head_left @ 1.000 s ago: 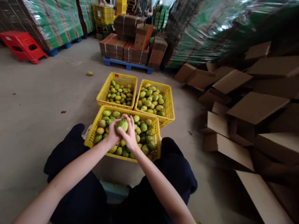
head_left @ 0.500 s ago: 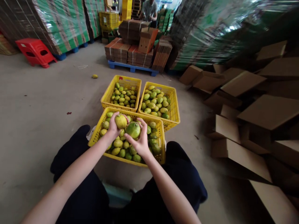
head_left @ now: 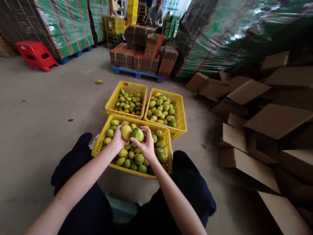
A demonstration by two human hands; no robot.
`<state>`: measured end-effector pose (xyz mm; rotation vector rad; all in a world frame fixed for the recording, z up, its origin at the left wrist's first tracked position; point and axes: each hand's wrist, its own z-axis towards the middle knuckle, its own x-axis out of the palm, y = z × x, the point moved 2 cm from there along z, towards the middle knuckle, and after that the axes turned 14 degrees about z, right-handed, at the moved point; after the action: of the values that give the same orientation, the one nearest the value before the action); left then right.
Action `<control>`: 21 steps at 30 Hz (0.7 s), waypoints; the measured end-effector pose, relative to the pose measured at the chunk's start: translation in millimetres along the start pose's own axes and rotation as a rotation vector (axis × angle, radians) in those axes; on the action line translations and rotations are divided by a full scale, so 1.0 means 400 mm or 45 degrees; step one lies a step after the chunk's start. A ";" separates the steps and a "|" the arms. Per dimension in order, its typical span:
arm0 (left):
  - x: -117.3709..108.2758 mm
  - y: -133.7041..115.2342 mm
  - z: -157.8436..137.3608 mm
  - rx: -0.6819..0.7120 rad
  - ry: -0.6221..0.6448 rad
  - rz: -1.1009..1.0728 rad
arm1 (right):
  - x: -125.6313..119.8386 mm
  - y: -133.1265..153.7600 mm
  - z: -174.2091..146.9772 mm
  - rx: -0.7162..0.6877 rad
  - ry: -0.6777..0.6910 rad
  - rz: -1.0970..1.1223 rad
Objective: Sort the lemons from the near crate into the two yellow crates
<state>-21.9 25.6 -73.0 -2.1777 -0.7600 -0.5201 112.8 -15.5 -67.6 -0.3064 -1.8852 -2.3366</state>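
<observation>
My left hand (head_left: pixel 118 138) is closed around a yellow lemon (head_left: pixel 126 133). Right beside it, a greener lemon (head_left: pixel 137 134) sits between the thumb and fingers of my right hand (head_left: pixel 148 145). The two fruits look side by side, close to touching. Both hands are above the near yellow crate (head_left: pixel 100 143), which holds many yellow and green lemons (head_left: pixel 139 159). Behind it stand two more yellow crates, the left one (head_left: pixel 110 103) and the right one (head_left: pixel 182 114), each with lemons inside. Parts of the near crate's fruit are hidden by my hands.
Loose cardboard boxes (head_left: pixel 281 120) are heaped on the right. Bundled cartons (head_left: pixel 146 62) rest on a blue pallet (head_left: pixel 137 72) ahead, with a person (head_left: pixel 156 16) behind. A red stool (head_left: pixel 36 54) stands at left, and one lemon (head_left: pixel 98 81) lies on the floor.
The right hand has shifted slightly left and up with the greener lemon, bringing it closer to the yellow one. The greener lemon has turned somewhat. The camera view has tilted a little.
</observation>
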 end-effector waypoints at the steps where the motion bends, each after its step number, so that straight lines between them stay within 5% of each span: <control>1: -0.001 0.001 0.000 0.007 -0.054 -0.023 | 0.001 -0.011 0.003 0.053 -0.052 0.042; 6: 0.002 -0.016 -0.032 0.112 -0.047 -0.059 | 0.022 -0.027 0.041 0.334 -0.151 0.449; 12: -0.060 -0.039 -0.079 0.080 0.172 -0.181 | 0.022 0.049 0.060 0.605 0.146 0.899; 17: -0.096 -0.001 -0.116 -0.170 0.126 0.137 | -0.035 0.102 -0.007 0.686 -0.081 0.980; 21: -0.045 0.032 -0.164 -0.240 0.142 0.322 | -0.076 0.120 -0.082 0.669 -0.285 1.094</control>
<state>-34.6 -38.1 -48.6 -2.3531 -0.3803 -0.5957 150.5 -58.8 -35.7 -1.0762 -1.8346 -1.2535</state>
